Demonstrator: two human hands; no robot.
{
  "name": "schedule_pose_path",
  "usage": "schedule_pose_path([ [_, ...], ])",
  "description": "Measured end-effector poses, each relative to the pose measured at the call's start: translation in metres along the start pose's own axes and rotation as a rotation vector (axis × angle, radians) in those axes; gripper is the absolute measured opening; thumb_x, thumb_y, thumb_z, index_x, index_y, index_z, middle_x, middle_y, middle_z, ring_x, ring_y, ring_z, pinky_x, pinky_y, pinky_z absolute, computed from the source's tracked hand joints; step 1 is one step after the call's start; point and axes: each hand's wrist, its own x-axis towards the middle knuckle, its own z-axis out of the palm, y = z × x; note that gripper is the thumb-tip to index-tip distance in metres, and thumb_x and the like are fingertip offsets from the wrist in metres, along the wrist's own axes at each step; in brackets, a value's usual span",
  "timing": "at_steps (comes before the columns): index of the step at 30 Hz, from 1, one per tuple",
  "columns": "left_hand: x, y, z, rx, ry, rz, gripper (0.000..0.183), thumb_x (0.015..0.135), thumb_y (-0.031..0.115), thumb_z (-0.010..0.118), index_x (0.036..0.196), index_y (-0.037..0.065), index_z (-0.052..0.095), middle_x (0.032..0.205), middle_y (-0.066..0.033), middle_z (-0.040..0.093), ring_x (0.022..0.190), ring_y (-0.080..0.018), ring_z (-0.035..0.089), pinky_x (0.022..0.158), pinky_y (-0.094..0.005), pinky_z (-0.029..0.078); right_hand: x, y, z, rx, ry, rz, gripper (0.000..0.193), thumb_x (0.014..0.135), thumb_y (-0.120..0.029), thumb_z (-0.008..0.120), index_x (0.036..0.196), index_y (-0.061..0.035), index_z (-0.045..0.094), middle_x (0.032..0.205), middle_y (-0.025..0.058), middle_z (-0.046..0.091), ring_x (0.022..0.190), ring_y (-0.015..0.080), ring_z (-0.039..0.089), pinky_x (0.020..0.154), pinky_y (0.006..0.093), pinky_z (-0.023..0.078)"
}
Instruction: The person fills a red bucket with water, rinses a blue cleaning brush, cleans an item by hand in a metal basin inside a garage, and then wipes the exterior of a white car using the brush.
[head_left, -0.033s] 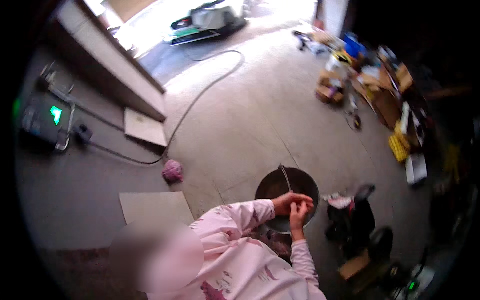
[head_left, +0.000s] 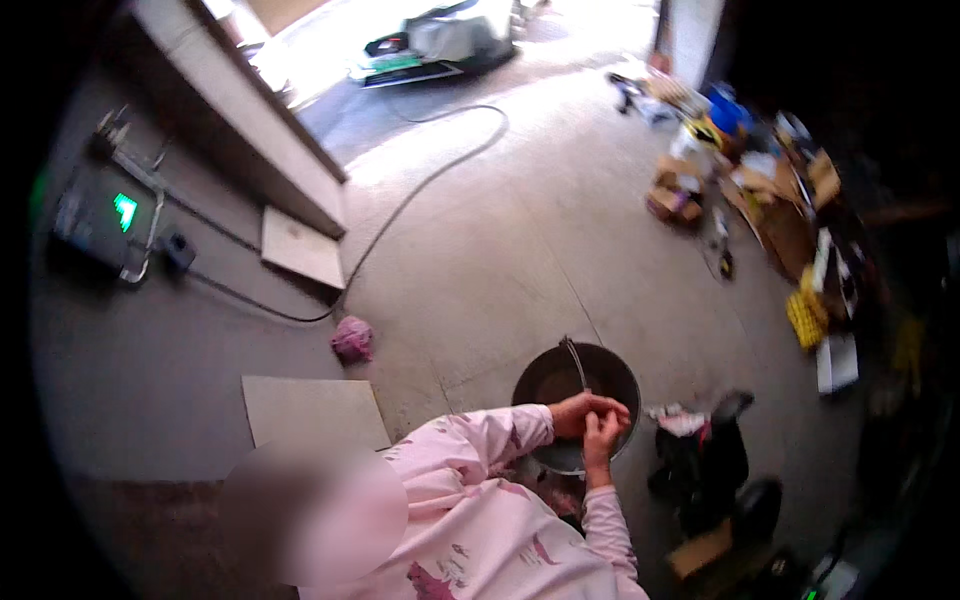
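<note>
A round dark bucket (head_left: 545, 385) with a thin curved handle (head_left: 573, 360) stands on the floor just in front of me. Over it, my left hand (head_left: 580, 412) reaches to the right with its fingers pressed together and bent. My right hand (head_left: 602, 437) comes up from below, and its fingers meet those of the left. Both hands look closed. Whatever may lie between the fingers is too small or hidden to make out. The handle runs up to the left hand; whether they touch I cannot tell. Pale pink patterned sleeves cover both arms.
Right of the bucket lies a black heap (head_left: 705, 455) of bags or cloth. Cardboard boxes (head_left: 775, 215) and clutter line the right side. A long cable (head_left: 410, 195) crosses the floor from a wall box (head_left: 105, 225) towards a vehicle (head_left: 440, 45). A pink bundle (head_left: 352, 340) lies left.
The whole view has shifted slightly, with the background moving right and a little down. My hands stay together over the bucket, in nearly the same pose.
</note>
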Motion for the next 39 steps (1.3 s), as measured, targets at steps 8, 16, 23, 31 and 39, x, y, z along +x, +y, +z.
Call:
schedule_pose_path([
  [8, 0.0, 0.104, 0.007, -0.076, 0.307, 0.227, 0.028, 0.086, 0.025, 0.041, 0.09, 0.0, 0.054, 0.095, -0.0134, 0.059, 0.089, -0.02, 0.055, 0.08, -0.0307, 0.044, 0.126, -0.05, 0.051, 0.167, -0.479, 0.08, 0.022, 0.076, -0.006, 0.047, 0.096, 0.0014, 0.046, 0.09, 0.0066, 0.052, 0.081, 0.0134, 0.05, 0.07, 0.0255, 0.042],
  [16, -0.007, 0.19, 0.012, -0.104, 0.482, 0.628, 0.031, 0.086, 0.028, 0.042, 0.084, 0.0, 0.056, 0.085, -0.0122, 0.061, 0.079, -0.0203, 0.058, 0.075, -0.032, 0.046, 0.216, -0.099, 0.116, 0.219, -0.81, 0.079, 0.02, 0.072, -0.005, 0.046, 0.092, 0.0015, 0.046, 0.085, 0.0061, 0.051, 0.074, 0.0113, 0.05, 0.065, 0.0231, 0.042],
  [23, -0.035, 0.286, -0.012, -0.174, 0.279, 0.65, 0.029, 0.087, 0.028, 0.043, 0.092, 0.002, 0.054, 0.094, -0.0145, 0.058, 0.089, -0.0211, 0.055, 0.084, -0.0314, 0.042, 0.294, -0.116, 0.199, 0.073, -0.887, -0.049, 0.022, 0.069, -0.002, 0.05, 0.09, 0.003, 0.046, 0.082, 0.0077, 0.052, 0.076, 0.0147, 0.052, 0.07, 0.0254, 0.043],
  [31, -0.059, 0.427, -0.017, 0.034, 0.244, 0.845, 0.028, 0.087, 0.024, 0.041, 0.096, 0.001, 0.054, 0.098, -0.0123, 0.058, 0.089, -0.0197, 0.055, 0.082, -0.0302, 0.043, 0.369, -0.223, 0.279, -0.129, -0.837, -0.294, 0.02, 0.071, -0.009, 0.054, 0.087, 0.0018, 0.048, 0.078, 0.0079, 0.055, 0.073, 0.0139, 0.054, 0.064, 0.0272, 0.045],
  [39, -0.067, 0.578, -0.017, 0.316, 0.492, 0.753, 0.027, 0.086, 0.022, 0.041, 0.091, 0.001, 0.057, 0.092, -0.0106, 0.06, 0.082, -0.0156, 0.057, 0.075, -0.0263, 0.046, 0.483, -0.245, 0.369, 0.113, -0.882, -0.295, 0.022, 0.073, -0.009, 0.051, 0.091, 0.0019, 0.049, 0.08, 0.0063, 0.054, 0.073, 0.0109, 0.052, 0.065, 0.0236, 0.044],
])
